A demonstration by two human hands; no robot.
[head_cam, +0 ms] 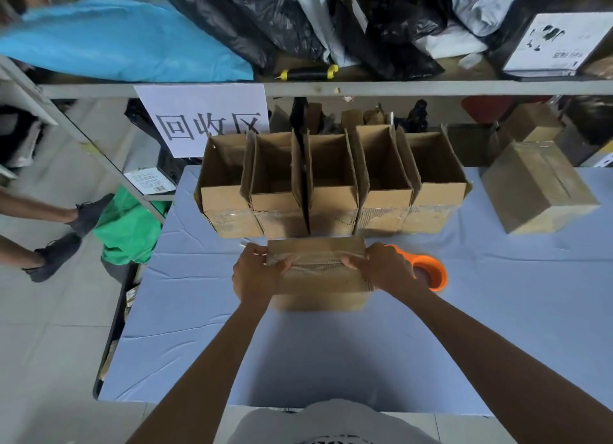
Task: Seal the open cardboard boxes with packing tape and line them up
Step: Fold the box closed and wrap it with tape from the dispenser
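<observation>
Cardboard, brown and closed, makes up the box [318, 274] in front of the person, on the blue-covered table [298, 360]. Clear tape runs along its top seam. Both hands hold it at the ends: the left hand [255, 274] curls round the left end with its thumb on the taped seam, and the right hand [381, 267] grips the right end the same way, thumb pointing inward along the tape.

Just behind the right hand lies an orange tape dispenser [428, 271], partly hidden by the wrist.

Beyond the held box, a row of five open boxes [331, 184] stands side by side, touching one another, flaps upright, with tape showing on their lower front faces. To the right, well apart from the row, sits a sealed box [537, 188], turned at an angle.

Above the row hangs a white paper sign [202, 118] on the edge of a metal shelf [398, 87] loaded with black bags [298, 18].
</observation>
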